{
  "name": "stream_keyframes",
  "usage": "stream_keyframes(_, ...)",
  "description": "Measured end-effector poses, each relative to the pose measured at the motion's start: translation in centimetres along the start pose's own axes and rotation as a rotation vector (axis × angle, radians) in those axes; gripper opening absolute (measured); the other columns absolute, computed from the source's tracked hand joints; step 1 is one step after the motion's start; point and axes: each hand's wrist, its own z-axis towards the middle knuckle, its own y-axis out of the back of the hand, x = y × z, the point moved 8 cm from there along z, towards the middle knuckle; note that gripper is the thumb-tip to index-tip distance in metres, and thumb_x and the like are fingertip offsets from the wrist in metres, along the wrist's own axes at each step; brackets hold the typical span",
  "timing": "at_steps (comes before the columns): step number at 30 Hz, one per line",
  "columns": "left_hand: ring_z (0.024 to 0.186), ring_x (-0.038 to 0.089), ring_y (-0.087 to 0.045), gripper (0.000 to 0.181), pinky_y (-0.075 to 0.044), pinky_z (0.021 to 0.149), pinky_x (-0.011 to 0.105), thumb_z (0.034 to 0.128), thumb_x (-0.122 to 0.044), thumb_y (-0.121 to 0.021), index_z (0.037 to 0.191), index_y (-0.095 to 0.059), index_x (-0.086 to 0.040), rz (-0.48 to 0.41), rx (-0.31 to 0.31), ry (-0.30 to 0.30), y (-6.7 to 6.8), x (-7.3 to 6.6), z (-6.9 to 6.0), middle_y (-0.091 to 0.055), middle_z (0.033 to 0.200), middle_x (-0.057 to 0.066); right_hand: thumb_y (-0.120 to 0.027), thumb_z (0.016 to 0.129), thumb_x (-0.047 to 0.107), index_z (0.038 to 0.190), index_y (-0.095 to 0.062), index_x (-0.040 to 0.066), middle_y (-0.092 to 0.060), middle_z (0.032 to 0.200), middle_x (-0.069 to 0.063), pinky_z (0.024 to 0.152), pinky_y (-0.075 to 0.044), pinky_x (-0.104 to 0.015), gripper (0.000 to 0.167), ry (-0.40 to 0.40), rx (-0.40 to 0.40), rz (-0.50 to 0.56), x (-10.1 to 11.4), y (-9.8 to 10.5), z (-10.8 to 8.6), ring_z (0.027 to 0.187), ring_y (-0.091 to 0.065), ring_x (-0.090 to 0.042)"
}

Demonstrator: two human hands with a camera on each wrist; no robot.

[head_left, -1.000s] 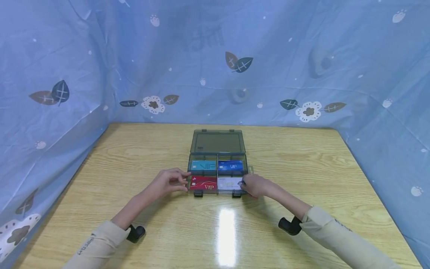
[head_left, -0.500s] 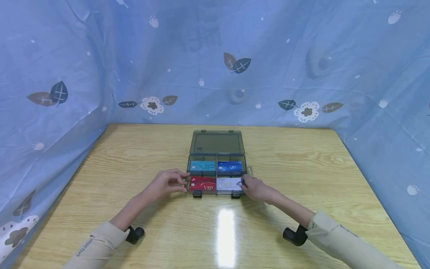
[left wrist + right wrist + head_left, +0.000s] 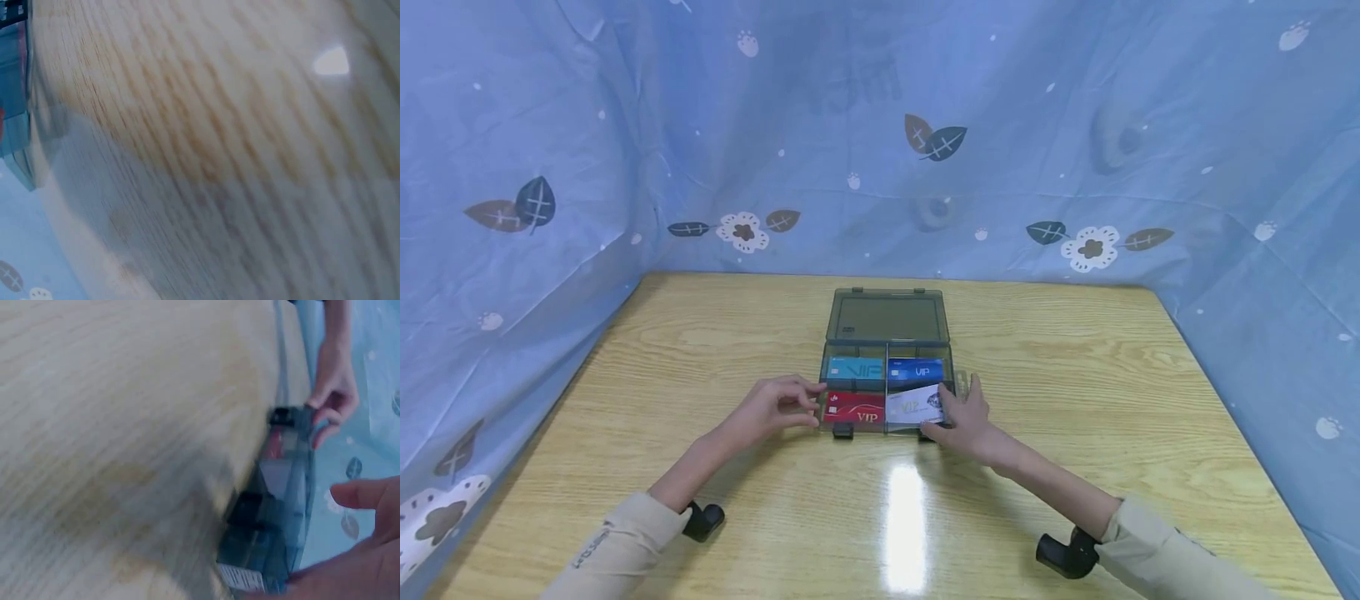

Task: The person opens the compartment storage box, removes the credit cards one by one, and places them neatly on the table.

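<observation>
1. My right hand (image 3: 967, 423) is at the near right corner of the box (image 3: 854, 386), fingers and thumb spread apart and not curled round anything. A finger is at the right end of the white card (image 3: 913, 406); I cannot tell whether it touches.
2. The white card lies in the near right compartment, slanted, its right end angled toward the far side. Its gold VIP print faces up.
3. My left hand (image 3: 778, 404) is at the left end of the box, fingers bent, thumb and forefinger apart, their tips at that wall. I cannot tell whether they grip it or merely rest there.
4. The box stands on the table (image 3: 1075, 358) between my hands, its lid (image 3: 889, 318) open and laid back on the far side.
5. The red card (image 3: 854, 408) is in the near left compartment, the teal card (image 3: 856, 368) in the far left, the blue card (image 3: 916, 370) in the far right.
6. One latch (image 3: 843, 431) shows at the near left edge of the box; a barcode label (image 3: 241, 578) shows blurred on its right part.
7. Blue cloth (image 3: 820, 158) with leaves and flowers hangs behind the table and along both sides.
</observation>
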Motion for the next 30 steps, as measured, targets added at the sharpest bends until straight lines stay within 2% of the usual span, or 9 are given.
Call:
stream_keyframes(3, 0.094, 0.022, -0.069, 0.013, -0.056, 0.084, 0.022, 0.0765, -0.002, -0.077, 0.08, -0.067, -0.009, 0.012, -0.006, -0.008, 0.1, 0.0, 0.0, -0.064, 0.116, 0.02, -0.059, 0.094, 0.012, 0.139, -0.025, -0.021, 0.011, 0.149, -0.038, 0.109, -0.012, -0.071, 0.065, 0.116, -0.104, -0.101, 0.8, -0.4, -0.2, 0.135, 0.005, -0.055)
stream_keyframes(5, 0.094, 0.022, -0.069, 0.013, -0.056, 0.083, 0.022, 0.0762, -0.003, -0.078, 0.079, -0.067, -0.01, 0.028, -0.009, -0.016, 0.1, 0.0, -0.1, -0.065, 0.116, 0.019, -0.058, 0.095, 0.01, 0.136, -0.03, -0.022, -0.005, 0.147, -0.037, 0.108, -0.024, -0.066, 0.059, 0.188, -0.169, -0.172, 1.2, -0.5, -0.2, 0.133, -0.008, -0.052)
stream_keyframes(8, 0.094, 0.021, -0.069, 0.013, -0.057, 0.082, 0.022, 0.0761, -0.003, -0.078, 0.079, -0.068, -0.01, 0.041, -0.012, -0.026, 0.1, -0.1, -0.1, -0.066, 0.115, 0.018, -0.058, 0.094, 0.004, 0.129, -0.039, -0.02, -0.037, 0.126, -0.033, 0.093, -0.041, -0.051, 0.046, 0.278, -0.244, -0.199, 1.5, -0.3, 0.0, 0.115, -0.034, -0.043)
stream_keyframes(11, 0.094, 0.021, -0.068, 0.013, -0.057, 0.082, 0.022, 0.0761, -0.003, -0.078, 0.079, -0.068, -0.011, 0.042, -0.015, -0.028, 0.2, -0.2, -0.1, -0.066, 0.115, 0.018, -0.059, 0.092, -0.004, 0.119, -0.043, -0.017, -0.054, 0.102, -0.022, 0.076, -0.048, -0.036, 0.034, 0.349, -0.261, -0.147, 1.5, 0.1, 0.7, 0.092, -0.051, -0.031)
stream_keyframes(15, 0.095, 0.023, -0.068, 0.012, -0.056, 0.083, 0.023, 0.0767, -0.004, -0.077, 0.081, -0.068, -0.009, 0.025, -0.009, -0.024, 0.2, -0.2, -0.1, -0.065, 0.115, 0.019, -0.06, 0.089, -0.009, 0.121, -0.042, -0.015, -0.064, 0.088, -0.016, 0.058, -0.054, -0.023, 0.037, 0.385, -0.223, -0.069, 0.9, 0.5, 1.7, 0.075, -0.064, -0.023)
stream_keyframes(18, 0.095, 0.024, -0.068, 0.011, -0.056, 0.084, 0.023, 0.0772, -0.003, -0.077, 0.081, -0.067, -0.008, 0.012, -0.003, -0.021, 0.1, -0.2, -0.1, -0.064, 0.116, 0.02, -0.061, 0.089, -0.007, 0.128, -0.043, -0.013, -0.064, 0.077, -0.013, 0.049, -0.047, -0.02, 0.043, 0.393, -0.182, -0.053, 0.4, 0.7, 2.3, 0.064, -0.06, -0.019)
stream_keyframes(25, 0.097, 0.025, -0.068, 0.011, -0.057, 0.082, 0.022, 0.0765, -0.003, -0.077, 0.081, -0.068, -0.007, 0.047, -0.009, -0.043, 0.0, -0.2, 0.0, -0.066, 0.113, 0.017, -0.07, 0.087, 0.007, 0.13, -0.052, -0.009, -0.069, 0.087, -0.01, 0.057, -0.053, -0.019, 0.049, 0.41, -0.09, -0.058, -0.1, 1.0, 3.0, 0.073, -0.065, -0.012)
stream_keyframes(27, 0.096, 0.024, -0.068, 0.012, -0.057, 0.082, 0.022, 0.0761, -0.003, -0.078, 0.08, -0.068, -0.008, 0.048, -0.011, -0.042, 0.0, -0.1, 0.0, -0.066, 0.114, 0.017, -0.07, 0.087, 0.011, 0.134, -0.049, -0.008, -0.063, 0.073, -0.002, 0.05, -0.044, -0.017, 0.055, 0.406, -0.026, -0.057, -0.2, 0.9, 3.1, 0.061, -0.054, -0.006)
stream_keyframes(30, 0.096, 0.023, -0.068, 0.013, -0.057, 0.081, 0.022, 0.0759, -0.002, -0.078, 0.079, -0.068, -0.009, 0.05, -0.014, -0.043, 0.0, 0.0, 0.0, -0.066, 0.114, 0.018, -0.069, 0.088, 0.011, 0.135, -0.045, -0.01, -0.067, 0.085, -0.012, 0.056, -0.049, -0.015, 0.057, 0.429, 0.074, -0.039, -0.3, 1.1, 3.1, 0.069, -0.063, -0.011)
